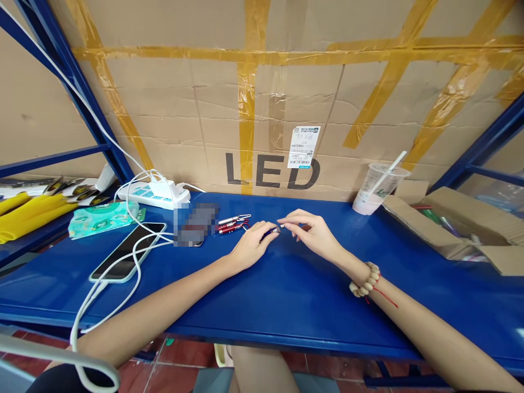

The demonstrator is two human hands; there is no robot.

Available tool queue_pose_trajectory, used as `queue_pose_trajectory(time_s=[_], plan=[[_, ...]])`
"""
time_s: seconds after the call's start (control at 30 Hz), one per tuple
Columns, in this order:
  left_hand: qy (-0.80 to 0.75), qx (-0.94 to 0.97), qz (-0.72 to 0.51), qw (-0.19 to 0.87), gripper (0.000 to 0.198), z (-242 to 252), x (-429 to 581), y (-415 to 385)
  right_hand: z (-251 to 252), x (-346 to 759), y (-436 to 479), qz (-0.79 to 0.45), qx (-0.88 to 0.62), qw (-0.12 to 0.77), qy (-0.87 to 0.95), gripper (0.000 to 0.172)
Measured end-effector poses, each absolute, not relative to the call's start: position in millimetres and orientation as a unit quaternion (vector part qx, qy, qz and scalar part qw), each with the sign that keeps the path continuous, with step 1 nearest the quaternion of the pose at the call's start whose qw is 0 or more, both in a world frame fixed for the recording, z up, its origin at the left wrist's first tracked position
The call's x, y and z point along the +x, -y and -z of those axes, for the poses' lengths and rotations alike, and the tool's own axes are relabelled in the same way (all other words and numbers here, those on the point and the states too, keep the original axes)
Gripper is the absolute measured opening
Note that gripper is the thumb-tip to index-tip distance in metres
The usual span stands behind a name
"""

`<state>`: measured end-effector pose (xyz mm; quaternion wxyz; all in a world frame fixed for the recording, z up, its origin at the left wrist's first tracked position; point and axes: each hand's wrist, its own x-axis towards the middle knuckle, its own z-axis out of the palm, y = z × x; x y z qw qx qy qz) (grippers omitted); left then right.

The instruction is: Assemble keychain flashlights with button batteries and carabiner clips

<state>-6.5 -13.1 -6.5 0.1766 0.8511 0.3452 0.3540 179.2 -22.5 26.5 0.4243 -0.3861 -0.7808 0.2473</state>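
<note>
Above the blue tabletop (262,295), my left hand (252,245) is closed around a small dark tube with a silvery end (275,231); most of it is hidden by the fingers. My right hand (313,232), a beaded bracelet at its wrist, pinches a tiny silvery piece (282,225) between thumb and fingertips. A small gap separates the two hands, and the piece sits close to the tube's end. Just left of my left hand lie several slim metal tubes, red (232,226) and silver (233,219), with small clips or loops at their ends.
At left, a phone (126,256) with white cables lies beside a power strip (153,192) and a green packet (102,218). A plastic cup with straw (374,191) and an open carton (421,229) stand at right. A large taped cardboard box (196,109) rises behind.
</note>
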Motion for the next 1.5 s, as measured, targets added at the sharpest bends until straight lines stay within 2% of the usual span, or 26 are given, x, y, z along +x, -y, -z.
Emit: queue_pose_trajectory(time_s=[0.13,0.37,0.53,0.73,0.87,0.93,1.07,1.17,1.33,1.4,1.5], plan=[[-0.34,0.86,-0.35,0.15,0.023,7.5,-6.6,12.7,-29.7,175.9,25.5,-0.298,-0.391,0.411,0.768,0.025],[-0.322,0.868,-0.359,0.118,0.026,6.5,-7.2,17.5,-34.5,177.0,24.4,-0.384,-0.401,0.411,0.723,0.035],[-0.283,0.888,-0.352,0.09,0.026,6.5,-8.4,20.5,-33.2,181.4,20.0,-0.432,-0.436,0.36,0.702,0.031],[-0.247,0.895,-0.369,0.031,0.028,7.6,-9.5,21.7,-29.3,181.8,23.2,-0.423,-0.41,0.275,0.76,0.033],[-0.245,0.893,-0.378,-0.012,0.029,8.2,-11.8,21.3,-27.0,177.6,30.6,-0.339,-0.377,0.268,0.819,0.035],[-0.244,0.894,-0.375,-0.027,0.029,9.3,-12.5,20.2,-25.9,174.5,33.4,-0.351,-0.394,0.264,0.807,0.038],[-0.245,0.886,-0.393,-0.017,0.028,11.0,-11.2,17.6,-23.5,169.7,32.9,-0.458,-0.409,0.268,0.743,0.044],[-0.275,0.872,-0.404,0.028,0.026,9.6,-8.6,17.3,-22.4,169.3,28.8,-0.481,-0.399,0.29,0.725,0.046],[-0.326,0.862,-0.376,0.099,0.022,6.7,-4.9,18.2,-22.1,174.1,23.9,-0.417,-0.42,0.285,0.754,0.046],[-0.345,0.854,-0.37,0.122,0.022,7.0,-4.3,17.2,-22.3,177.2,22.7,-0.336,-0.436,0.296,0.781,0.043],[-0.372,0.837,-0.371,0.15,0.022,7.6,-4.3,14.8,-24.0,182.7,20.9,-0.158,-0.441,0.357,0.808,0.032]])
